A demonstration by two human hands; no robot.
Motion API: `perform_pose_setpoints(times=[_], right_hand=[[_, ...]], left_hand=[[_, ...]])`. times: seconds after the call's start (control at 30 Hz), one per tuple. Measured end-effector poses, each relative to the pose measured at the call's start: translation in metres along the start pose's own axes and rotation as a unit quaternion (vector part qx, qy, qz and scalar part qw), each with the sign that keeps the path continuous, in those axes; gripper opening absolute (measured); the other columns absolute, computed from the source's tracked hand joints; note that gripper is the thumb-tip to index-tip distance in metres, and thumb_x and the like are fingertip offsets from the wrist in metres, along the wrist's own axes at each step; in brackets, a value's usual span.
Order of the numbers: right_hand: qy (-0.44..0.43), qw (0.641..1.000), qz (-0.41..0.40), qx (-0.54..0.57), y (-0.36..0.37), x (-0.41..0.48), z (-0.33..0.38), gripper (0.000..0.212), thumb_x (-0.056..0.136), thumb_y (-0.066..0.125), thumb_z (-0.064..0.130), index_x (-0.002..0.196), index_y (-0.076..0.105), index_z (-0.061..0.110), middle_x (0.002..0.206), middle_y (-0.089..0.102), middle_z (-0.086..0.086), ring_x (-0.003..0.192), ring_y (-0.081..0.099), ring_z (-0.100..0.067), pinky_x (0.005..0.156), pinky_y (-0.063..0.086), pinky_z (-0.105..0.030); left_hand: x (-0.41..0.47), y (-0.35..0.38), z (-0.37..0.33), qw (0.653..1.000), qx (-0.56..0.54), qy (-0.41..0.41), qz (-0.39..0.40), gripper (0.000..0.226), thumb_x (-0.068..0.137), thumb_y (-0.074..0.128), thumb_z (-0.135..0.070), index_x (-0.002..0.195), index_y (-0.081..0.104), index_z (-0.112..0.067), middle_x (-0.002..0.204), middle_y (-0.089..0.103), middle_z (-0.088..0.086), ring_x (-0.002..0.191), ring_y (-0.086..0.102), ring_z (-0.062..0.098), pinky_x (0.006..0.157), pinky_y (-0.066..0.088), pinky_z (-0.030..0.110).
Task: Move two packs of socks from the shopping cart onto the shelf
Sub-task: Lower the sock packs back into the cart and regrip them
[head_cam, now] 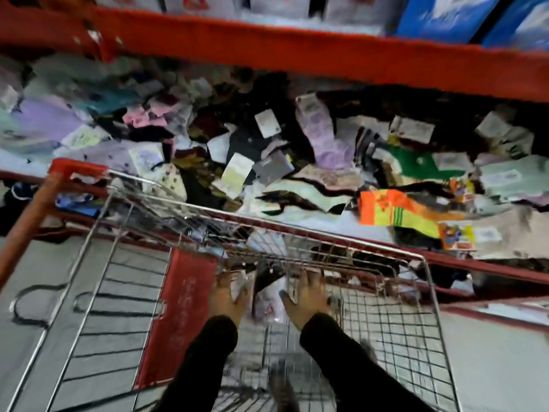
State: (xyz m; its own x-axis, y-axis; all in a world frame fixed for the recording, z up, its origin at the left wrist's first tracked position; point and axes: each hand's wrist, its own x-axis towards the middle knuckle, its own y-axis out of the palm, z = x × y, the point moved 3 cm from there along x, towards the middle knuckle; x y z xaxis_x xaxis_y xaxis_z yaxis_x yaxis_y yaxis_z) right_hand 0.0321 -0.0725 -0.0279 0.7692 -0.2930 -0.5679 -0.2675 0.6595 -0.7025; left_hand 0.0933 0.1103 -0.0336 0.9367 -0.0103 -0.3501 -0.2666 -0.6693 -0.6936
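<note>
Both my hands reach down into the wire shopping cart (pixel 421 263). My left hand (pixel 227 295) and my right hand (pixel 307 298) press on either side of a pale pack of socks (pixel 267 304) with a dark top, deep in the basket. Fingers point forward and wrap the pack's edges. More packs (pixel 267 242) lie near the cart's front end, blurred. The shelf (pixel 490 267) ahead is a low red-edged bin heaped with loose sock packs.
A red beam (pixel 297 52) of an upper shelf with boxes crosses above the bin. The cart's red handle (pixel 77 168) and child-seat flap (pixel 181 316) are at left. An orange and yellow sock pack (pixel 395 209) lies near the bin's front. Grey floor surrounds the cart.
</note>
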Motion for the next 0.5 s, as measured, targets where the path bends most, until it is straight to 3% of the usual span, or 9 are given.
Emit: perform_pose_setpoints(times=[0.07, 0.13, 0.2, 0.37, 0.5], right_hand=[[0.015, 0.998, 0.058, -0.007, 0.029, 0.017, 0.003, 0.076, 0.102, 0.044, 0.048, 0.159, 0.007, 0.017, 0.164, 0.010, -0.022, 0.152, 0.015, -0.037, 0.116, 0.029, -0.038], [0.029, 0.997, 0.064, -0.008, 0.053, 0.036, 0.004, 0.068, 0.099, 0.052, 0.042, 0.155, 0.022, 0.018, 0.159, 0.017, -0.025, 0.145, 0.025, -0.041, 0.114, 0.034, -0.039], [0.056, 0.996, 0.073, -0.016, 0.072, 0.052, 0.002, 0.070, 0.094, 0.060, 0.040, 0.153, 0.026, 0.022, 0.159, 0.014, -0.025, 0.143, 0.027, -0.045, 0.114, 0.036, -0.044], [0.125, 0.990, 0.066, 0.028, 0.107, 0.072, -0.003, 0.105, 0.077, 0.082, 0.042, 0.153, 0.014, 0.019, 0.157, 0.015, -0.021, 0.142, 0.031, -0.044, 0.106, 0.044, -0.052], [0.112, 0.990, 0.039, -0.075, 0.122, 0.076, 0.001, 0.122, 0.071, 0.077, 0.064, 0.155, 0.003, 0.014, 0.163, 0.008, -0.018, 0.147, 0.025, -0.039, 0.105, 0.044, -0.048]], left_hand=[[0.007, 0.013, 0.026, 0.998, 0.048, -0.024, 0.041, 0.034, 0.090, 0.067, -0.024, 0.119, 0.067, -0.006, 0.123, 0.065, 0.019, 0.114, 0.063, 0.034, 0.098, 0.048, 0.033], [0.017, 0.027, 0.043, 0.993, 0.080, -0.029, 0.082, 0.033, 0.092, 0.062, -0.026, 0.121, 0.069, -0.013, 0.127, 0.064, 0.015, 0.121, 0.060, 0.030, 0.103, 0.044, 0.031], [0.028, 0.039, 0.057, 0.988, 0.093, -0.049, 0.112, 0.037, 0.093, 0.065, -0.024, 0.130, 0.064, -0.020, 0.137, 0.057, 0.013, 0.127, 0.055, 0.030, 0.106, 0.044, 0.033], [0.045, 0.063, 0.075, 0.989, 0.093, -0.076, 0.089, 0.050, 0.087, 0.071, -0.025, 0.135, 0.058, -0.020, 0.141, 0.048, 0.014, 0.122, 0.055, 0.033, 0.106, 0.047, 0.036], [0.056, 0.069, 0.084, 0.986, 0.112, -0.101, 0.073, 0.051, 0.082, 0.076, -0.033, 0.130, 0.061, -0.022, 0.148, 0.040, 0.011, 0.128, 0.050, 0.034, 0.107, 0.046, 0.037]])
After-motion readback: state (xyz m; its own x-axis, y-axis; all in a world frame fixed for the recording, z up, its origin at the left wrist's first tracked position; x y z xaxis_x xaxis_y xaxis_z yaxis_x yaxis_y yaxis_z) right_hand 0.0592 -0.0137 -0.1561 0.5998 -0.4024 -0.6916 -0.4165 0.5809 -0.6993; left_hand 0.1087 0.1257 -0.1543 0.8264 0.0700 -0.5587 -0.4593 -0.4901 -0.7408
